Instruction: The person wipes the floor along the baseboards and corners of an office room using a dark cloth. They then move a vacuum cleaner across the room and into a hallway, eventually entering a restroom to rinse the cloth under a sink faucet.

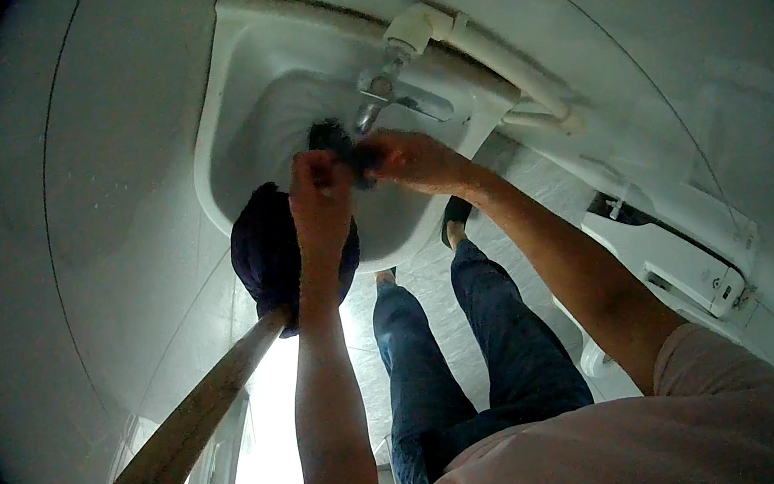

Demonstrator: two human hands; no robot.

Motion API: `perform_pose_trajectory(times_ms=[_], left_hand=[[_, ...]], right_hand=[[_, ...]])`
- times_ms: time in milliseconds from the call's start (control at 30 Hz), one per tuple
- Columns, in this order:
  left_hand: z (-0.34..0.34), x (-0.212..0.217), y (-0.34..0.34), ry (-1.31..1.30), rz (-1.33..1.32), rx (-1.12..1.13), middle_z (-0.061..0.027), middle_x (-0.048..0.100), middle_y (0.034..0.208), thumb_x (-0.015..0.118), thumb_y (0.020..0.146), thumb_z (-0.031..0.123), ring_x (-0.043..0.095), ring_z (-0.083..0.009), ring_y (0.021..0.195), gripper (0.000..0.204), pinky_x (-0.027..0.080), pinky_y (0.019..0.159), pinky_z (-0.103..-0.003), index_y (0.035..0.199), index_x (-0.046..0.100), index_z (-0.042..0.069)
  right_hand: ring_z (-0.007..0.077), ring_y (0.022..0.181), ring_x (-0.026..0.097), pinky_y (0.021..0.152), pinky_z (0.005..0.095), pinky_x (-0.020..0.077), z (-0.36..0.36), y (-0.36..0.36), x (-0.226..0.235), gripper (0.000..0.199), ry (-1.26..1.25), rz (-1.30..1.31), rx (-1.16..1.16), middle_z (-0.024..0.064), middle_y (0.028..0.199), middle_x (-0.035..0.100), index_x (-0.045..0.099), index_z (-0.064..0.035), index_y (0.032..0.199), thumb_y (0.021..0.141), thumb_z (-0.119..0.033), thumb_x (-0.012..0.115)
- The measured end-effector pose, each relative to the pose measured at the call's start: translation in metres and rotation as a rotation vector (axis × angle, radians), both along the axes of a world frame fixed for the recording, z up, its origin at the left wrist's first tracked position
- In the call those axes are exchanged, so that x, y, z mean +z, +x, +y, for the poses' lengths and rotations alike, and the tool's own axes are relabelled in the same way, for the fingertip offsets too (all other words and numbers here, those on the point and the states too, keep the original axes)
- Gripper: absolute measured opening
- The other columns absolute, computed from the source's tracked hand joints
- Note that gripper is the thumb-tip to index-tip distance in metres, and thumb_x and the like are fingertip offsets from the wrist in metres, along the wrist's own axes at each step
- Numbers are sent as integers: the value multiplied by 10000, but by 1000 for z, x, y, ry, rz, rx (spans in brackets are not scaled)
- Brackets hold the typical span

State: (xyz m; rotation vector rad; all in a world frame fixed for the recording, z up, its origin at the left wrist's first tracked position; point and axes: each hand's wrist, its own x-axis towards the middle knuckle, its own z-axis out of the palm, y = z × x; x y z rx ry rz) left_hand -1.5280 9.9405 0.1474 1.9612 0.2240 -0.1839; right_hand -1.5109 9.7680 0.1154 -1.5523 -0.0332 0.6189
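Note:
Over a white sink [214, 173], both of my hands are close together below the tap [380, 91]. A small dark bunch of material [360, 160], cloth-like or stringy, is between them; its exact kind is hard to make out. My left hand [315, 180] is closed on its near left side, fingers pinched. Fingers of my right hand [409, 159] grip it from the right. Beside my left wrist, a dark navy mop head [265, 241] hangs at the sink's near left rim, partly hidden by my forearm. Its wooden handle [183, 426] slopes down to the lower left.
A pale pipe [510, 60] runs along the wall right of the tap. Tiled walls [127, 131] enclose the sink on the left. A white toilet tank [664, 264] stands at the right. My legs [511, 324] are below on the grey floor [514, 212].

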Motion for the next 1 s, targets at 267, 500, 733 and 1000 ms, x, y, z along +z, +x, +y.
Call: perform_pose_trajectory(times_ms=[267,500,733,1000], left_hand=[[15,-9,12,131,275,-44,-78,619,881,585,925,185,579,-132,769,214,469,651,-274,1081,573,40],[-18,-7,14,-471,382,75,-101,665,837,476,954,359,637,-176,714,385,492,607,-299,942,642,13],[-24,17,12,-867,603,2,-113,662,984,459,979,283,661,-182,762,344,547,625,-294,1123,575,-7],[-15,1,22,-312,469,280,-100,611,960,575,921,197,630,-170,832,230,535,633,-288,1035,593,-2]], right_hand=[[118,806,616,715,291,487,-17,9,41,276,-325,165,-13,33,852,672,624,-59,1046,870,-269,653],[253,787,642,722,382,516,0,-22,30,369,-149,-113,10,117,924,644,528,-76,1171,882,-283,623],[322,896,609,798,408,507,-14,-25,-11,484,-408,-497,-110,163,1003,604,457,-63,1237,824,-212,661],[310,821,610,743,406,487,-37,18,-16,341,-502,-491,-163,146,925,607,524,-57,1102,826,-238,612]])
